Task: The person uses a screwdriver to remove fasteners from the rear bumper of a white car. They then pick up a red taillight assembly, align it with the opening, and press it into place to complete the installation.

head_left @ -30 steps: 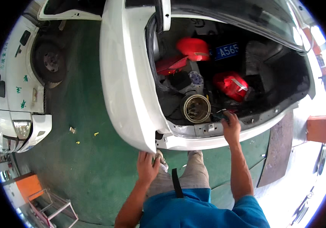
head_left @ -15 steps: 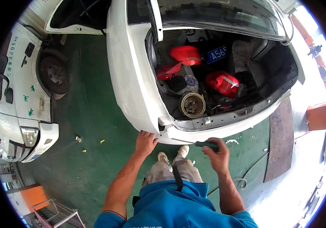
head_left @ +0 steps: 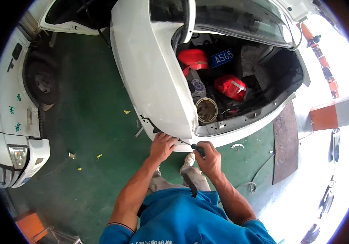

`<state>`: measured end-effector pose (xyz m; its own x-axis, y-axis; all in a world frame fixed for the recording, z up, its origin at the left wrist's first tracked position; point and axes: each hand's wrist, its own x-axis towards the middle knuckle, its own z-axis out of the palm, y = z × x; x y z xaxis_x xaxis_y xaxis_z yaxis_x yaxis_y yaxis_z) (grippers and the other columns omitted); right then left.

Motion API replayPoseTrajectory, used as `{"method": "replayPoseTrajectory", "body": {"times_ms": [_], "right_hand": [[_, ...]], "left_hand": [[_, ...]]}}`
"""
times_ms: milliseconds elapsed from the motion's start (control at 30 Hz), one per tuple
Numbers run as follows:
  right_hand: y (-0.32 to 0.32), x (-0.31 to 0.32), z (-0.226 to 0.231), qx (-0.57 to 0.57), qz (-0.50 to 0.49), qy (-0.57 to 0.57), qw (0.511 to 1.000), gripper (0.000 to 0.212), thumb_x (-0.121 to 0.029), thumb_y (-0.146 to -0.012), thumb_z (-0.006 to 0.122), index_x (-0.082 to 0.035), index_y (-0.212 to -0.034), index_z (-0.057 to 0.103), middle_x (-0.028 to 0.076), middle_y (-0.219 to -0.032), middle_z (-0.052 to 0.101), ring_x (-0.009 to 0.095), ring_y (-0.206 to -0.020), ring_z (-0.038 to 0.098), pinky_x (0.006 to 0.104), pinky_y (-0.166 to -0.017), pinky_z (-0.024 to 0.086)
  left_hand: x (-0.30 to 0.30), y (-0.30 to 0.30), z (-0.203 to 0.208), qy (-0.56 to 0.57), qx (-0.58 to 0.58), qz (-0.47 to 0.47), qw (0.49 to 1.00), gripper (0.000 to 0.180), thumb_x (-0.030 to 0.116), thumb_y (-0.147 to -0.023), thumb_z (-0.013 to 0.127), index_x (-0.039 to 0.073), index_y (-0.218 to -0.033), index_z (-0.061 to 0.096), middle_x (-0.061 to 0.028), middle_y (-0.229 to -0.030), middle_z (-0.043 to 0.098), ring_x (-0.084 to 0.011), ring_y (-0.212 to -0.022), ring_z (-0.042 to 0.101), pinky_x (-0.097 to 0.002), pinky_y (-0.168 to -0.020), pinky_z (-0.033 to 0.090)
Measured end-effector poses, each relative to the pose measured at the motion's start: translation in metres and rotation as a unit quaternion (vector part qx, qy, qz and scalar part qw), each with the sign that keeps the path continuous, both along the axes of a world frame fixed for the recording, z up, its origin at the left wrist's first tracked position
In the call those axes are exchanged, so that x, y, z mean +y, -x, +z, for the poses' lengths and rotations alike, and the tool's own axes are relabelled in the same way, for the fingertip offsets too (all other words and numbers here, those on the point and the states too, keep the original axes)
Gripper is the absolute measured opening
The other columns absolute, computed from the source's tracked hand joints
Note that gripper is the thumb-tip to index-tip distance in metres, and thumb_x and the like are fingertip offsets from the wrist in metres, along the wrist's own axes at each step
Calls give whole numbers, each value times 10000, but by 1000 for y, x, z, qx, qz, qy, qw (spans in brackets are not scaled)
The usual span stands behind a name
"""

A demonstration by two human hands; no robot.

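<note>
My right hand [head_left: 209, 159] is wrapped round the dark green handle of a screwdriver [head_left: 197, 148]. Its thin shaft points left, and the tip meets the white car's rear corner just beside my left hand [head_left: 163, 147]. That left hand lies on the white bodywork [head_left: 158, 93] with its fingers stretched out, holding nothing. A dark gap [head_left: 151, 124] shows in the body's edge left of those fingers. What the screwdriver's tip touches is too small to make out.
The open trunk holds red tail lights [head_left: 230, 87], a blue number plate [head_left: 222, 58] and a round metal tin [head_left: 206, 110]. A white truck [head_left: 15, 118] stands at left. Small yellow clips [head_left: 99, 156] lie on the green floor. A hose [head_left: 252, 187] and brown mat [head_left: 285, 146] are at right.
My right hand has brought the screwdriver left, up to the car's corner by my left hand. The view has shifted, and more of the car's left side shows.
</note>
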<state>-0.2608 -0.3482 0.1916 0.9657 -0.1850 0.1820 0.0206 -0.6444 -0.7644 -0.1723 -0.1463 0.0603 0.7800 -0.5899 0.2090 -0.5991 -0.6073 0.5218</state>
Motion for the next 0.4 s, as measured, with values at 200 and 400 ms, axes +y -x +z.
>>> {"method": "replayPoseTrajectory", "body": {"times_ms": [200, 400], "right_hand": [[-5, 33, 7, 22, -44, 48, 998, 241, -55, -846, 753, -45, -1057, 637, 131, -1029, 696, 315, -785, 718, 392, -679, 585], [-7, 53, 13, 58, -57, 64, 995, 236, -66, -852, 747, -45, -1061, 640, 136, -1029, 695, 315, -816, 721, 393, -705, 587]], "left_hand": [[13, -9, -4, 29, 2, -34, 999, 414, 232, -788, 795, 144, -1190, 749, 5, -1250, 655, -221, -1232, 541, -448, -1127, 382], [21, -16, -4, 42, 21, -53, 997, 434, 228, -788, 800, 149, -1212, 744, 5, -1271, 656, -208, -1235, 539, -452, -1134, 374]]}}
